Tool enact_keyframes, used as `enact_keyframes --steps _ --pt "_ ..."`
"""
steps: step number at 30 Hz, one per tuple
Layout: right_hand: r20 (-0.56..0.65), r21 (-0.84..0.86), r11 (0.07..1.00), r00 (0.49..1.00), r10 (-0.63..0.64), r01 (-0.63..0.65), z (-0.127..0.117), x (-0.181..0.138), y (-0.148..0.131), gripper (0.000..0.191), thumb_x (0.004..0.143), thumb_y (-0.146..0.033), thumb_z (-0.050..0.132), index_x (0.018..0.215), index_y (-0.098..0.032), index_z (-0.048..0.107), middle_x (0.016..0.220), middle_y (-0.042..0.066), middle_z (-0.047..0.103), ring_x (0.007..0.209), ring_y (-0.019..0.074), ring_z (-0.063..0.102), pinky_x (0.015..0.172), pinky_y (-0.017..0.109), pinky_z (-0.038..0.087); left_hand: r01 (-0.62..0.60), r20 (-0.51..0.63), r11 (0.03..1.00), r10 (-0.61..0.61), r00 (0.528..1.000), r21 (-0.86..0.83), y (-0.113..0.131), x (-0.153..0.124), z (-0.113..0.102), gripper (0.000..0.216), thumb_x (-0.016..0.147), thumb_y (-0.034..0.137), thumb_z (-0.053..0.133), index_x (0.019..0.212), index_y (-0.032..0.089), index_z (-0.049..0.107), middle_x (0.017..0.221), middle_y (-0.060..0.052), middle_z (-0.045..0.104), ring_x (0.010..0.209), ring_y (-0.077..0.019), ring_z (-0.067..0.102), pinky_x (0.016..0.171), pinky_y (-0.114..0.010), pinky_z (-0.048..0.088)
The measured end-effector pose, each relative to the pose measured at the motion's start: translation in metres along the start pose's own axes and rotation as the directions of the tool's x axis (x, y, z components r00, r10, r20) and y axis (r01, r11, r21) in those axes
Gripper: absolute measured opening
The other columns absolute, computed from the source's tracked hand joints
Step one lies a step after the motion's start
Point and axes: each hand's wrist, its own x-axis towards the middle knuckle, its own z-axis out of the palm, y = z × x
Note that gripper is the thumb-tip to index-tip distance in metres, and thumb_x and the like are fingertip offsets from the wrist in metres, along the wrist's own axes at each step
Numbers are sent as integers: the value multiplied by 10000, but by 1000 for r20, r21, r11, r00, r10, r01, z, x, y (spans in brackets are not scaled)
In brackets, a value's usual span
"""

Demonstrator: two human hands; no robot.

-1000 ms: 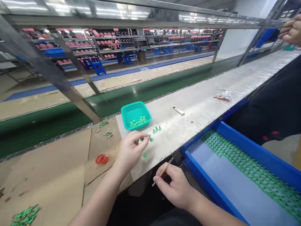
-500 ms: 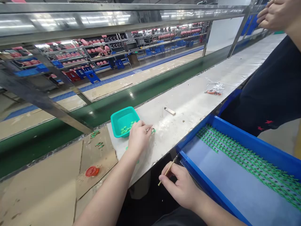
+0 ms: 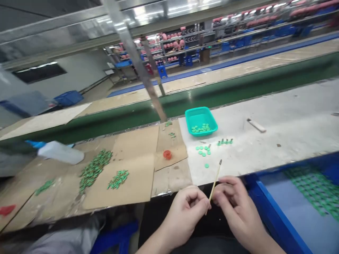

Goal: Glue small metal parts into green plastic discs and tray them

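My left hand [image 3: 184, 211] and my right hand [image 3: 237, 206] meet at the near edge of the bench, both with fingers pinched. My right hand grips a thin wooden brush [image 3: 215, 181] that points up and away; my left fingertips close next to its lower end, and whether they hold anything is hidden. Beyond the brush tip lie several loose green discs [image 3: 203, 151] and a short row of green pegs [image 3: 225, 141]. A teal basket [image 3: 209, 125] with more green discs stands behind them.
Cardboard sheets [image 3: 132, 176] to the left carry heaps of green parts [image 3: 94, 169], a small red cap [image 3: 167, 154] and a white bottle [image 3: 59, 152] lying down. A blue tray [image 3: 267, 208] with rows of green parts sits at right. A white stick [image 3: 256, 125] lies on the bench.
The view has swung left. My left hand pulled back from the discs by the basket to the bench edge and joined my right hand at the brush. The other person's hand has left view.
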Motion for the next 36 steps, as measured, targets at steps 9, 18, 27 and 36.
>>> enact_keyframes --steps 9,18,27,36 --pt "173 -536 788 953 -249 303 19 44 7 278 1126 -282 702 873 -293 589 770 15 725 703 226 715 677 352 568 -95 -52 991 90 995 -90 -21 -13 -17 429 1043 584 711 794 238 766 850 -59 712 777 -198 631 726 -309 494" --pt "208 -621 739 964 -165 260 1 93 31 176 1011 -129 648 950 -289 611 964 55 790 934 272 749 842 388 612 -153 -212 982 174 962 109 -40 -27 -79 519 1097 700 635 842 283 809 786 -38 746 699 -201 698 603 -249 543" --pt "298 -554 768 938 -179 322 86 77 24 165 1048 -169 661 946 -285 604 925 57 735 931 271 721 808 375 583 -175 -378 942 279 883 285 -75 -42 -93 300 1132 497 694 930 307 807 836 5 759 705 -172 721 580 -235 523" --pt "166 -490 838 969 -182 241 64 81 -5 223 1236 -343 496 1106 -271 662 916 34 741 768 208 710 705 356 575 -205 -337 605 657 675 769 -67 11 -62 179 1163 269 671 1274 226 805 952 -28 791 831 -211 726 825 -343 521"
